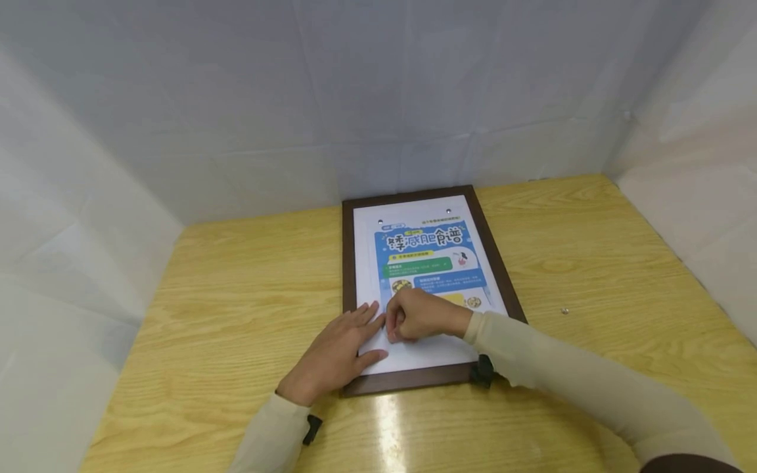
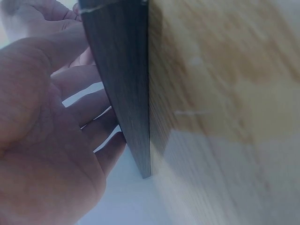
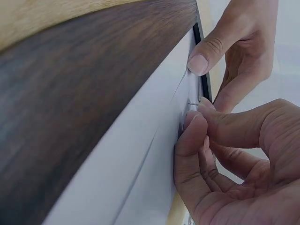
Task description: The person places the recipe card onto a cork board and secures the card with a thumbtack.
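A blue printed poster [image 1: 422,259] with Chinese lettering lies on a white board [image 1: 414,358] inside a dark brown frame [image 1: 408,381]. My left hand [image 1: 334,355] lies spread near the frame's lower left, fingers straight and thumb on the white surface. Beside it, my right hand [image 1: 422,315] pinches a small pushpin between thumb and index finger. In the right wrist view the pushpin's thin metal needle [image 3: 192,103] shows at the fingertips, close to the white surface; its head is hidden. One pushpin [image 1: 380,222] sits at the poster's upper left, another pushpin [image 1: 448,211] at its upper right.
A small clear pushpin [image 1: 564,311] lies loose on the wooden table [image 1: 236,295], right of the frame. White sheeting [image 1: 384,98] hangs behind the table and along both sides. The frame's far edge stands close to the back sheet.
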Action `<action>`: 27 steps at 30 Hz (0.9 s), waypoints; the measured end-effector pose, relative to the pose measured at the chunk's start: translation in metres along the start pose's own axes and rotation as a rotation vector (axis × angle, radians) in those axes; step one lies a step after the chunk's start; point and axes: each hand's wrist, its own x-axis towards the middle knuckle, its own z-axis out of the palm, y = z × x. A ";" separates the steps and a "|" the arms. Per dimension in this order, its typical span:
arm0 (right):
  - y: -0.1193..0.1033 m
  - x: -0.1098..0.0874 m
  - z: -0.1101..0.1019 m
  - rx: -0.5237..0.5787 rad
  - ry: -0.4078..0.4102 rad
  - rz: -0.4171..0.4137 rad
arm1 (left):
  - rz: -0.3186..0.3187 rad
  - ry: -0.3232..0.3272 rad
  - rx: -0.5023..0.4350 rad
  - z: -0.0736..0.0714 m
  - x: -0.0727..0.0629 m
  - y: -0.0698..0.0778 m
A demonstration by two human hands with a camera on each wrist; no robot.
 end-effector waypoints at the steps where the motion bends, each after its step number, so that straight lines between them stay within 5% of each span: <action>1: 0.000 0.000 0.000 -0.001 0.004 0.002 | 0.001 0.001 0.002 0.000 0.000 0.000; 16: -0.004 0.002 0.007 -0.258 0.072 -0.029 | 0.016 0.013 -0.006 -0.001 -0.001 0.000; 27: 0.004 -0.006 -0.007 -0.179 0.034 -0.131 | -0.017 -0.005 -0.019 -0.001 0.000 0.000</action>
